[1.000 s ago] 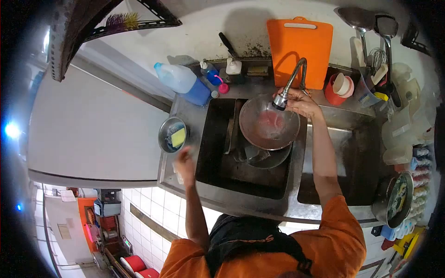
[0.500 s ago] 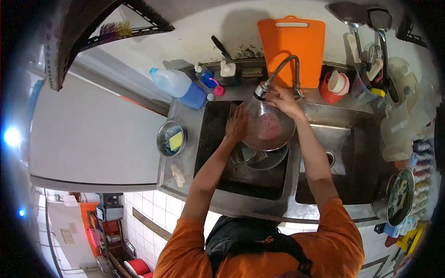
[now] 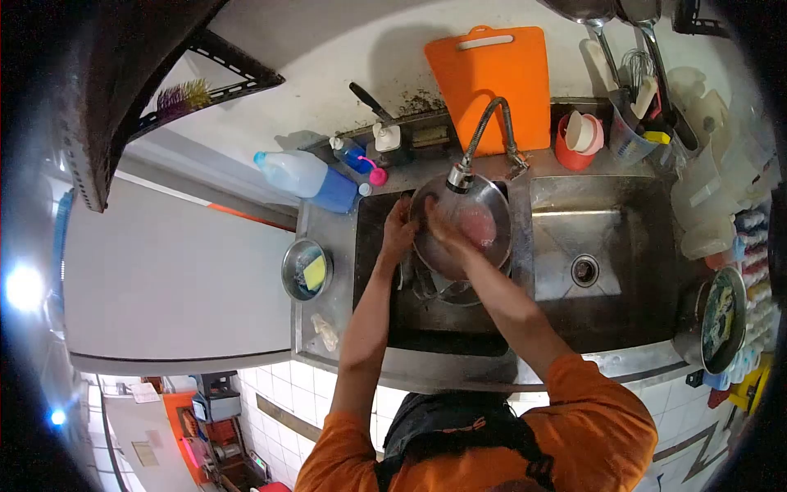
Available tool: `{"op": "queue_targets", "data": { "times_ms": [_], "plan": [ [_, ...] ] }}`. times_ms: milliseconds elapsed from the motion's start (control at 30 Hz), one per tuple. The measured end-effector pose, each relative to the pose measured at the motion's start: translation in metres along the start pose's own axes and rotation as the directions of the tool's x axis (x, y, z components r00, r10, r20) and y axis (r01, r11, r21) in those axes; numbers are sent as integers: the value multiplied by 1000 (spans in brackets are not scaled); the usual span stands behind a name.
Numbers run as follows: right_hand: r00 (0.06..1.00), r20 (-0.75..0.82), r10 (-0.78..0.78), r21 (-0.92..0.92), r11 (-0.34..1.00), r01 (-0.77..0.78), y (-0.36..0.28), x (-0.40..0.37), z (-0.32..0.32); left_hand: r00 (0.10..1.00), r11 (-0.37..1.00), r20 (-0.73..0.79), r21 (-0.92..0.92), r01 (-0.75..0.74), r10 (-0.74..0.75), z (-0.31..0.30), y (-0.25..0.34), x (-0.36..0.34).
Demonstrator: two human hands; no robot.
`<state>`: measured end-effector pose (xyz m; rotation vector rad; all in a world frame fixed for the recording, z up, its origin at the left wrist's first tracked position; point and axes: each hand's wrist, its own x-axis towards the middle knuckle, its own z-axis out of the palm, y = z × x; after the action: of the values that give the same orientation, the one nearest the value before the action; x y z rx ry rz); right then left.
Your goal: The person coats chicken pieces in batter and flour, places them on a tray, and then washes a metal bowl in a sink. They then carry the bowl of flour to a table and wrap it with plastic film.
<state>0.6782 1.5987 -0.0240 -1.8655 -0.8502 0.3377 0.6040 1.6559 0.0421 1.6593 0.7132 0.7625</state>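
A round metal bowl [image 3: 498,215] is tilted in the left sink basin [image 3: 385,316], with a pinkish reflection inside it. My left hand [image 3: 398,228] grips the bowl's left rim. Inside the bowl, my right hand [image 3: 443,228] lies against its surface, fingers extended and slightly blurred. Directly above hangs the spray head [image 3: 461,177] of a flexible faucet, pointing down into the bowl. Water from it is hard to make out. Beneath the bowl, a clear dish or lid [image 3: 459,295] partly shows, mostly hidden.
The right basin [image 3: 623,303] has a drain [image 3: 584,271]. On the left ledge stands a small bowl [image 3: 287,275] holding a yellow sponge [image 3: 315,273]. A blue-liquid jug [image 3: 307,179], an orange cutting board [image 3: 500,90], and red and pink cups [image 3: 574,152] line the back.
My right hand has left the faucet head and come down into the bowl. My left hand has shifted to the bowl's left rim. The camera view has moved slightly.
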Motion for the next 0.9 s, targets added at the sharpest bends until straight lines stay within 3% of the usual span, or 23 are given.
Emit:
{"op": "queue_targets", "data": {
  "times_ms": [33,67,100,133,200,233,267,300,333,367,400,433,467,500,533,567,600,633,667,733,800,867,900],
  "plan": [
    [1000,-2,3,2,1000,-3,-1,-1,-1,1000,1000,4,2,1,-1,-2,-1,1],
    [964,265,18,316,943,-105,1,-3,-2,995,985,-80,167,-44,58,-4,-4,0],
    [863,503,-57,557,785,-273,5,-6,-4,980,941,-153,329,-74,131,-6,-7,-1],
    [861,506,-53,554,785,-277,11,-18,-11,980,942,-154,328,-69,126,-11,-9,-3],
    [669,567,-481,425,866,262,14,-37,-44,895,879,-233,391,-271,380,-20,5,-4],
    [670,571,-475,426,869,252,36,-36,-54,899,882,-233,392,-262,371,-22,21,-13],
    [528,751,-396,123,869,479,69,-33,-63,901,843,-209,479,-244,379,-20,43,-25],
    [411,882,-231,-146,695,704,88,-23,-69,898,796,-188,557,-237,398,-15,54,-30],
    [412,883,-223,-151,697,701,85,-22,-77,900,800,-187,552,-235,393,-11,54,-39],
    [658,648,-383,-315,652,690,74,-20,-86,915,820,-216,545,-177,341,-6,53,-46],
    [782,324,-532,-471,626,621,66,-15,-90,923,835,-248,536,-123,295,-1,53,-47],
    [782,324,-533,-471,626,622,60,-19,-85,922,835,-249,536,-123,295,2,50,-48],
    [720,598,-352,-395,653,647,54,-25,-78,911,825,-280,556,-103,302,4,45,-48],
    [565,812,-148,-322,693,645,53,-34,-72,899,815,-309,574,-83,309,5,43,-48],
    [628,352,-694,106,696,710,79,-47,-44,899,815,-309,573,-84,310,7,47,-48],
    [628,352,-695,105,695,711,71,-37,-50,881,794,-291,592,-140,372,10,56,-49],
    [610,718,-336,-75,833,548,52,-21,-64,861,770,-273,608,-191,429,12,59,-52],
    [441,890,120,-321,850,417,41,-17,-75,865,773,-274,608,-183,421,12,55,-58],
    [578,814,-65,-273,834,479,39,-22,-80,874,770,-270,616,-165,403,9,49,-63],
    [542,823,-171,-138,864,483,12,-23,-111,879,764,-263,625,-159,398,6,50,-64],
    [502,821,-271,-4,877,481,14,-22,-118,892,817,-370,576,-1,262,7,57,-68],
    [862,502,-76,-272,932,240,54,-3,-112,888,878,-364,472,-85,282,-10,25,-61],
    [970,219,-103,154,986,70,67,7,-117,887,917,-356,366,-158,295,-18,13,-63]
  ]
}}
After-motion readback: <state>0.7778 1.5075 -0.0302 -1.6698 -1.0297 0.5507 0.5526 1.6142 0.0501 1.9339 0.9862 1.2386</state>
